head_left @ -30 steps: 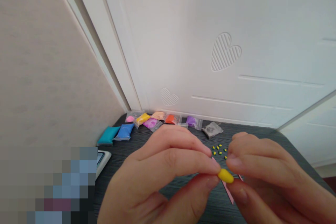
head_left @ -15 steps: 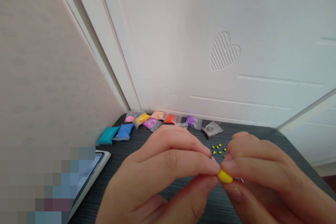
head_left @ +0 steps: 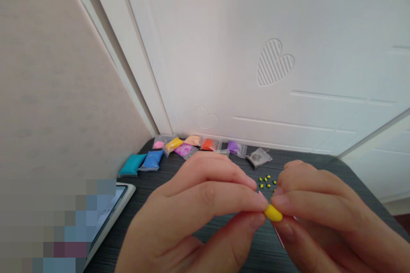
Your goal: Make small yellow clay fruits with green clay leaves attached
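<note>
A small yellow clay piece (head_left: 273, 213) is pinched between the fingertips of both hands above a dark table (head_left: 314, 166). My left hand (head_left: 198, 213) grips its left end with thumb and forefinger pressed together. My right hand (head_left: 320, 213) pinches its right end, thumb underneath. A thin pink tool (head_left: 279, 237) shows under my right thumb, partly hidden; I cannot tell whether it is held or lies on the table. Several tiny yellow clay bits (head_left: 267, 181) lie on the table just behind my fingertips.
Small bags of coloured clay line the table's back edge: teal (head_left: 132, 164), blue (head_left: 151, 160), yellow (head_left: 174, 144), orange (head_left: 208, 145), purple (head_left: 235, 148) and a grey one (head_left: 259, 158). A tablet (head_left: 110, 213) lies at the left. A white panel with heart shapes (head_left: 274, 64) rises behind.
My right fingers closed further over the yellow piece and shifted slightly along it. The view has shifted a little, so more of the tablet shows than a second ago.
</note>
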The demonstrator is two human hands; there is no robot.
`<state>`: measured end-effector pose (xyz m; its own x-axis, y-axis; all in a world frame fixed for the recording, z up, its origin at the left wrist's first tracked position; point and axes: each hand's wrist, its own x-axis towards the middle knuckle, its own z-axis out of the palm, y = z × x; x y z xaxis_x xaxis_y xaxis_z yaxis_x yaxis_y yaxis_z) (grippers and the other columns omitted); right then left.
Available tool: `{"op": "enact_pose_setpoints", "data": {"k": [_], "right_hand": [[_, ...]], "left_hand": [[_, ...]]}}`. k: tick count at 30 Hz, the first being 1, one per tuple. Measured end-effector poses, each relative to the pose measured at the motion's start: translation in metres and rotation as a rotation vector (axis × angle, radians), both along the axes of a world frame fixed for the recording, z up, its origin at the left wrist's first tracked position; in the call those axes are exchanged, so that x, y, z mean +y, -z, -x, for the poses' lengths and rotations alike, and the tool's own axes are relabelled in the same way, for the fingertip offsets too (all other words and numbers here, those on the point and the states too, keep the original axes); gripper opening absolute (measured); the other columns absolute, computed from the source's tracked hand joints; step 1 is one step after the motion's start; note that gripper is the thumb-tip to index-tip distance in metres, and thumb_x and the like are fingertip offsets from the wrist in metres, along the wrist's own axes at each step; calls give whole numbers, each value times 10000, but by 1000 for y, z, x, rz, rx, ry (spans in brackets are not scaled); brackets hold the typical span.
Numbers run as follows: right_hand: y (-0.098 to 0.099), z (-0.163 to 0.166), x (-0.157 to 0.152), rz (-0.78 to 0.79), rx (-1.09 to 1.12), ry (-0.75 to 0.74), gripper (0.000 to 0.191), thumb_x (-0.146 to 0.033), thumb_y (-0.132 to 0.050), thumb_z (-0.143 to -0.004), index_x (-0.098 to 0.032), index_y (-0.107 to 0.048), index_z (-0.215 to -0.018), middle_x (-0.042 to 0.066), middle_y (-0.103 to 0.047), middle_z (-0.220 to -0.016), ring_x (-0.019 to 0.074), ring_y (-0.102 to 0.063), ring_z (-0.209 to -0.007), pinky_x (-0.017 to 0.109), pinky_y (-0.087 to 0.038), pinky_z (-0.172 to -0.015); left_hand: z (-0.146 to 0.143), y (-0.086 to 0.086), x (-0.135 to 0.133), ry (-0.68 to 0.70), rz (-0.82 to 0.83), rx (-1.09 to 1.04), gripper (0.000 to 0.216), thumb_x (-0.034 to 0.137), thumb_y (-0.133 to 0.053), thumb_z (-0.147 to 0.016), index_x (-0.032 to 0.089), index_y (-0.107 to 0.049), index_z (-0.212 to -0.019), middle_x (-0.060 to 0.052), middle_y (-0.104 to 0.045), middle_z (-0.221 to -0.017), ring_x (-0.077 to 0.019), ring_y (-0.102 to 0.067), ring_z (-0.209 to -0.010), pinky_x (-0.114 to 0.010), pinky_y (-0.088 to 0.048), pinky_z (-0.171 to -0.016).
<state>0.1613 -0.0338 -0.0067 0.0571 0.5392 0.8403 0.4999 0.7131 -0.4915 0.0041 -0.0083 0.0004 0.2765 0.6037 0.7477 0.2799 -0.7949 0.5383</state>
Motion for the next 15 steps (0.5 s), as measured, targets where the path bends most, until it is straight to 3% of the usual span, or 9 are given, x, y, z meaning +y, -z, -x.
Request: {"op": "enact_pose_setpoints", "data": {"k": [15], "right_hand": [[1, -2, 0, 6, -9, -32, 113, -281, -668, -709, -215, -663, -801, 8, -644, -688, 126, -613, -651, 202, -498, -522]], "left_hand": [[3, 0, -1, 12, 15, -4, 91, 288, -612, -759, 284, -641, -845, 46, -633, -830, -96, -600, -820, -194, -481, -823]]}}
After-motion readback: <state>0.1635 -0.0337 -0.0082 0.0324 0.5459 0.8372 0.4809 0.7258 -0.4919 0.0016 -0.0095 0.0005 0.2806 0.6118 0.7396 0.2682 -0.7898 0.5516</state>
